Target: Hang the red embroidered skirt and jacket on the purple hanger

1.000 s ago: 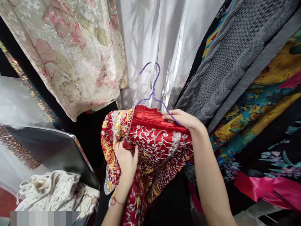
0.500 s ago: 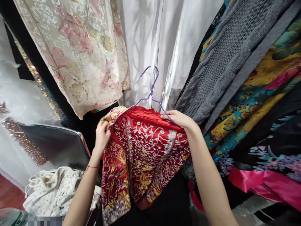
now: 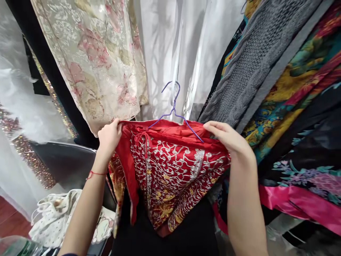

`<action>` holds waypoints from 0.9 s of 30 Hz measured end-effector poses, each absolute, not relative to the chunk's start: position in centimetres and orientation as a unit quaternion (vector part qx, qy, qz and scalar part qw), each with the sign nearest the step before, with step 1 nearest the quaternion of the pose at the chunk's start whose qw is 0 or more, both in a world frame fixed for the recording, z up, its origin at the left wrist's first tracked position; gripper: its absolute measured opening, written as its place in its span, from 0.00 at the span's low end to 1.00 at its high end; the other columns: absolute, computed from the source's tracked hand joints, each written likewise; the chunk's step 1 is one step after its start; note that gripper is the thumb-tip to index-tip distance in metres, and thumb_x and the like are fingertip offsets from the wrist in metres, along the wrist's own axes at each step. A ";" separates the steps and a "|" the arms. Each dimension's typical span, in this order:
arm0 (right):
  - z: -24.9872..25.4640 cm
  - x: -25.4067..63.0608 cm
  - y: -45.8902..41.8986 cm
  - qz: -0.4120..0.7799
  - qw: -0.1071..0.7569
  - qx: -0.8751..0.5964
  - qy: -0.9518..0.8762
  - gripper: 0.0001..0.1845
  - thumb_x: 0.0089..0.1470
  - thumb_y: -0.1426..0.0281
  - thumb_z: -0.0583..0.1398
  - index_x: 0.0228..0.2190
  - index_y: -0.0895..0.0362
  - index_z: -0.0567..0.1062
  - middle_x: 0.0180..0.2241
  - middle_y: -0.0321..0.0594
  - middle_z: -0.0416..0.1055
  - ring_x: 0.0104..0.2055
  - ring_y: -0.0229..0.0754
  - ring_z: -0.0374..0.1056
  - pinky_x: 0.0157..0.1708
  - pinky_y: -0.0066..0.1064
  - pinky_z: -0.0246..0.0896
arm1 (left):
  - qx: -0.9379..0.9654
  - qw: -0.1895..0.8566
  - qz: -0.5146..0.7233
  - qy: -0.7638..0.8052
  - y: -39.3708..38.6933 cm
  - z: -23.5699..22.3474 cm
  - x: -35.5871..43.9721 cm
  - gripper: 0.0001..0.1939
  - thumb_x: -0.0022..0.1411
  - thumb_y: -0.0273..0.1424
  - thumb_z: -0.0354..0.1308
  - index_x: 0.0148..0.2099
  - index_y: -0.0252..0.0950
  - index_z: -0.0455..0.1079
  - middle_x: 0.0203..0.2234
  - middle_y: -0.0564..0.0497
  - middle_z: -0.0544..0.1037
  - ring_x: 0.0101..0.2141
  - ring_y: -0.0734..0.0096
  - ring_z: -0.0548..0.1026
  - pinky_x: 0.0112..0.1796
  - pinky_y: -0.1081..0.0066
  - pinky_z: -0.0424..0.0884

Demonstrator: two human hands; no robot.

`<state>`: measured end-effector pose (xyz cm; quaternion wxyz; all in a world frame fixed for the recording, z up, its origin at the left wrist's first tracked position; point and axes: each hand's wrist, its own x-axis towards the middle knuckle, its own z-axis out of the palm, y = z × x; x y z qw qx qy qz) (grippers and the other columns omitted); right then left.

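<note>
A red garment with silver and gold embroidery [image 3: 166, 177] is stretched between my two hands, its plain red lining showing along the top edge. My left hand [image 3: 109, 137] is closed on the top left corner. At the upper right, my right hand [image 3: 231, 142] grips the edge, with its thumb side along the lining. The purple wire hanger [image 3: 174, 106] sits in the middle of the garment; its hook stands free above, and its lower parts go behind the fabric. A small red tie [image 3: 143, 137] lies near the left of the top edge.
Cream floral fabric [image 3: 106, 64] hangs at upper left, white curtains [image 3: 157, 53] behind. On the right hang a grey knit [image 3: 247, 60] and a black floral garment with a pink band [image 3: 298, 204]. A dark chair back [image 3: 66, 163] and white dotted cloth [image 3: 55, 217] are at lower left.
My left hand has moved up and left with its corner, and my right hand outward to the right. The top edge is wider and straighter, and the left panel has folded back.
</note>
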<state>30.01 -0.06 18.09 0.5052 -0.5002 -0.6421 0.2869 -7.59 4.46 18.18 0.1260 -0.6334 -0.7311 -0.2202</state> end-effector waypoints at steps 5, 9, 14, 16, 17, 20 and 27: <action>16.9 30.8 0.4 0.147 0.718 -0.443 -0.517 0.20 0.54 0.52 0.59 0.20 0.52 0.64 0.21 0.32 0.60 0.25 0.38 0.55 0.28 0.31 0.54 | -0.735 0.102 -0.211 -0.636 3.7 17.7 -6.9 0.21 0.69 0.48 0.46 0.53 0.41 0.67 0.35 0.46 0.82 0.41 0.52 0.80 0.36 0.67 0.65; 15.9 30.8 0.9 0.142 0.692 -0.464 -0.535 0.23 0.51 0.50 0.64 0.22 0.52 0.63 0.20 0.29 0.57 0.23 0.36 0.53 0.24 0.29 0.52 | -0.702 0.091 -0.220 -0.671 2.9 15.4 -7.6 0.37 0.53 0.62 0.57 0.53 0.39 0.69 0.38 0.43 0.82 0.41 0.49 0.79 0.35 0.68 0.66; 15.3 31.0 -0.3 0.247 0.585 -0.459 -0.622 0.23 0.43 0.52 0.70 0.33 0.54 0.74 0.30 0.35 0.74 0.31 0.40 0.67 0.32 0.32 0.65 | -0.663 -0.019 -0.203 -0.721 4.5 13.1 -8.1 0.25 0.61 0.51 0.53 0.39 0.34 0.78 0.32 0.39 0.81 0.38 0.50 0.79 0.30 0.69 0.62; 15.3 31.0 -0.6 0.232 0.583 -0.457 -0.631 0.22 0.46 0.52 0.69 0.35 0.55 0.75 0.31 0.36 0.75 0.32 0.41 0.68 0.34 0.32 0.65 | -0.645 0.014 -0.267 -0.716 5.6 13.9 -7.9 0.18 0.62 0.40 0.51 0.38 0.34 0.78 0.30 0.40 0.81 0.36 0.54 0.79 0.30 0.69 0.61; 15.3 30.9 -0.6 0.200 0.592 -0.462 -0.629 0.20 0.47 0.53 0.68 0.32 0.55 0.75 0.29 0.35 0.74 0.30 0.39 0.67 0.33 0.31 0.64 | -0.632 0.058 -0.305 -0.710 6.0 14.6 -7.7 0.16 0.62 0.36 0.51 0.39 0.34 0.78 0.31 0.40 0.81 0.36 0.55 0.78 0.30 0.69 0.60; 15.3 30.8 -0.4 0.054 0.646 -0.476 -0.594 0.19 0.50 0.56 0.67 0.22 0.55 0.67 0.21 0.28 0.59 0.24 0.34 0.54 0.26 0.28 0.52 | -0.603 0.189 -0.358 -0.687 5.7 17.2 -6.9 0.14 0.61 0.31 0.50 0.40 0.36 0.76 0.38 0.42 0.80 0.38 0.58 0.77 0.30 0.69 0.57; 14.8 31.0 0.1 -0.026 0.684 -0.467 -0.560 0.23 0.54 0.57 0.65 0.20 0.53 0.59 0.21 0.27 0.48 0.24 0.34 0.46 0.26 0.30 0.45 | -0.746 0.056 -0.175 -0.640 -3.0 17.6 -2.6 0.16 0.59 0.37 0.58 0.22 0.36 0.66 0.18 0.49 0.69 0.22 0.67 0.66 0.26 0.69 0.49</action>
